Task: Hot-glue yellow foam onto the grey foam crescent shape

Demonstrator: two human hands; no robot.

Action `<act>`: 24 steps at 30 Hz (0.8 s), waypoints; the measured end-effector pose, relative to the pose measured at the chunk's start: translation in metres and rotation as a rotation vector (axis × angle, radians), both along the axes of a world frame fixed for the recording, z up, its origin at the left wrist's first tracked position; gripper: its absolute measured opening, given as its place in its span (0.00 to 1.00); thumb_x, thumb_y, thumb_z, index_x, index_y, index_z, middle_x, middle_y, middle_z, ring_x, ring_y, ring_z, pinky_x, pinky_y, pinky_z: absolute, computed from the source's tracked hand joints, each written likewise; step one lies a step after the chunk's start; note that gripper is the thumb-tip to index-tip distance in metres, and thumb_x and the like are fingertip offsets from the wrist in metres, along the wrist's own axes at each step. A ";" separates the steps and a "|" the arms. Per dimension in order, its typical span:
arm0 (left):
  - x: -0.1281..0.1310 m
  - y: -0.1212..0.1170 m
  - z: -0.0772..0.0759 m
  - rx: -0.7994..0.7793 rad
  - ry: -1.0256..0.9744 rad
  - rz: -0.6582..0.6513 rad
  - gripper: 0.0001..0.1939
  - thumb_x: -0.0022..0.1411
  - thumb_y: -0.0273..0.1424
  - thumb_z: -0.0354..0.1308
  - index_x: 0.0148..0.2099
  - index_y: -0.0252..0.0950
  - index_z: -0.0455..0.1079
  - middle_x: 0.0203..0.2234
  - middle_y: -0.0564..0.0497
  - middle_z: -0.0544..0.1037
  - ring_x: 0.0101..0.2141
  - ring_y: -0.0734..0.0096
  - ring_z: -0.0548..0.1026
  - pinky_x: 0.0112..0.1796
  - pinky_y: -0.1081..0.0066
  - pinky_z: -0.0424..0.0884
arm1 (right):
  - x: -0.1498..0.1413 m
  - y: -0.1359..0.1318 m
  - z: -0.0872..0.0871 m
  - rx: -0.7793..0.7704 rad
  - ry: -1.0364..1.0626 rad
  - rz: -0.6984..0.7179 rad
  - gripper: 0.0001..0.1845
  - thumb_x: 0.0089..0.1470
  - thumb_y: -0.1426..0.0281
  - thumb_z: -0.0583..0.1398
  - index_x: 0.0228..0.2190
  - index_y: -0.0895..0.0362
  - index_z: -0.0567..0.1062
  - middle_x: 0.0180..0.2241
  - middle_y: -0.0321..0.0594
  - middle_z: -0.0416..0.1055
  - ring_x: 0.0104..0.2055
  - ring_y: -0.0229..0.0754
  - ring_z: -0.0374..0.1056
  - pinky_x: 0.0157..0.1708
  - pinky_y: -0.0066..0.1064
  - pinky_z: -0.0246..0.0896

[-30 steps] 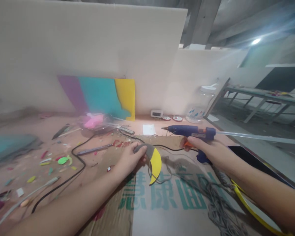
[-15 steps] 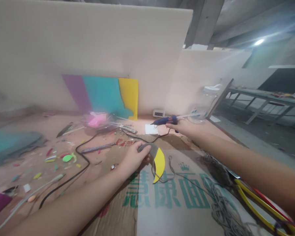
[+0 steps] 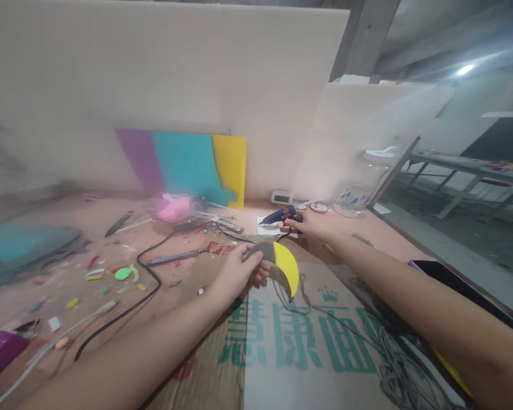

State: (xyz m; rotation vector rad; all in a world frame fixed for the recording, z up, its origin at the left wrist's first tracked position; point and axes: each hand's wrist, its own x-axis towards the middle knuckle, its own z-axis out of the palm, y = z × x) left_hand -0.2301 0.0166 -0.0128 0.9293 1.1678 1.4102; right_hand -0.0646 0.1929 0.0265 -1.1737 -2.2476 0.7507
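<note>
My left hand [image 3: 235, 272] pinches one end of a crescent [image 3: 287, 263], which is part grey, seemingly wrapped in yarn, and part bare yellow. A grey strand [image 3: 302, 290] trails from beneath it across the cardboard. Farther back, my right hand [image 3: 313, 226] has its fingers closed around the handle of a blue glue gun [image 3: 277, 216]. The gun's nozzle points left over a small white square [image 3: 267, 229]; I cannot tell whether it touches. Part of the gun's handle is hidden by my fingers.
Printed cardboard [image 3: 290, 381] covers the middle, with a heap of grey yarn [image 3: 406, 370] at its right. Scraps and a black cord [image 3: 154, 273] lie leftward. A clear jar [image 3: 363, 182], small clock [image 3: 281, 197] and coloured board [image 3: 183, 165] stand at the back.
The glue gun has come down and slightly left relative to the white square, still in my right hand. My left hand has turned the crescent so its yellow part swings up and right.
</note>
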 end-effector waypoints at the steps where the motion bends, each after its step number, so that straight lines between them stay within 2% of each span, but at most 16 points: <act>1: 0.000 0.000 0.001 0.003 -0.004 -0.002 0.17 0.52 0.39 0.61 0.38 0.35 0.60 0.22 0.52 0.76 0.19 0.75 0.73 0.19 0.78 0.65 | 0.006 -0.004 -0.001 0.018 0.007 -0.006 0.20 0.54 0.58 0.61 0.42 0.61 0.73 0.34 0.49 0.76 0.35 0.48 0.71 0.34 0.34 0.65; 4: 0.001 -0.001 0.002 0.018 -0.019 -0.015 0.18 0.53 0.40 0.60 0.41 0.36 0.59 0.23 0.51 0.78 0.20 0.74 0.74 0.19 0.79 0.64 | 0.023 -0.021 -0.001 0.080 0.045 -0.002 0.22 0.61 0.58 0.52 0.48 0.61 0.69 0.43 0.51 0.73 0.45 0.49 0.69 0.43 0.37 0.63; 8: 0.001 0.000 0.000 0.037 -0.065 -0.020 0.18 0.56 0.42 0.58 0.40 0.38 0.56 0.22 0.50 0.78 0.20 0.71 0.76 0.19 0.79 0.63 | 0.039 -0.049 0.005 0.169 0.122 0.019 0.20 0.62 0.60 0.49 0.38 0.60 0.74 0.40 0.46 0.74 0.46 0.47 0.68 0.49 0.38 0.61; 10: 0.001 0.000 0.000 0.042 -0.062 -0.009 0.16 0.57 0.42 0.56 0.40 0.38 0.56 0.22 0.50 0.79 0.20 0.71 0.76 0.19 0.78 0.64 | 0.042 -0.062 0.006 0.081 0.142 0.057 0.18 0.60 0.62 0.50 0.37 0.60 0.75 0.38 0.46 0.75 0.43 0.47 0.70 0.48 0.40 0.62; 13: 0.001 -0.002 0.001 0.052 -0.035 0.024 0.15 0.60 0.43 0.53 0.40 0.37 0.57 0.22 0.50 0.79 0.20 0.71 0.76 0.20 0.78 0.65 | 0.039 -0.083 0.002 -0.113 0.191 0.244 0.18 0.58 0.65 0.53 0.45 0.60 0.73 0.43 0.46 0.74 0.46 0.46 0.70 0.49 0.41 0.63; 15: 0.001 -0.003 0.002 0.067 -0.019 0.043 0.17 0.60 0.44 0.53 0.41 0.37 0.57 0.22 0.50 0.78 0.20 0.71 0.76 0.20 0.78 0.65 | 0.033 -0.099 -0.004 -0.168 0.196 0.333 0.18 0.56 0.65 0.56 0.47 0.58 0.72 0.47 0.46 0.73 0.49 0.47 0.69 0.51 0.41 0.62; 17: 0.002 -0.003 0.002 0.082 -0.001 0.053 0.19 0.59 0.46 0.53 0.41 0.37 0.56 0.21 0.51 0.78 0.19 0.71 0.75 0.19 0.77 0.65 | 0.026 -0.115 -0.009 -0.216 0.174 0.352 0.20 0.54 0.65 0.59 0.48 0.58 0.72 0.45 0.46 0.74 0.47 0.47 0.70 0.50 0.41 0.63; 19: 0.002 -0.003 0.002 0.091 0.015 0.059 0.21 0.58 0.48 0.54 0.41 0.37 0.56 0.20 0.52 0.77 0.18 0.72 0.74 0.19 0.77 0.65 | 0.020 -0.131 -0.010 -0.310 0.155 0.346 0.19 0.53 0.67 0.59 0.48 0.57 0.72 0.40 0.44 0.76 0.41 0.46 0.72 0.43 0.39 0.67; 21: 0.002 -0.003 0.002 0.099 0.023 0.066 0.22 0.56 0.49 0.56 0.41 0.37 0.57 0.20 0.54 0.77 0.17 0.73 0.73 0.19 0.76 0.66 | 0.017 -0.142 -0.009 -0.374 0.138 0.343 0.13 0.55 0.68 0.57 0.43 0.57 0.73 0.36 0.42 0.76 0.36 0.44 0.73 0.37 0.35 0.68; 24: 0.001 -0.001 0.001 0.097 0.044 0.082 0.23 0.54 0.48 0.58 0.40 0.36 0.59 0.19 0.53 0.76 0.17 0.74 0.73 0.19 0.78 0.65 | 0.022 -0.150 -0.001 -0.255 0.035 0.391 0.10 0.59 0.70 0.53 0.34 0.56 0.75 0.33 0.39 0.76 0.35 0.42 0.72 0.36 0.32 0.65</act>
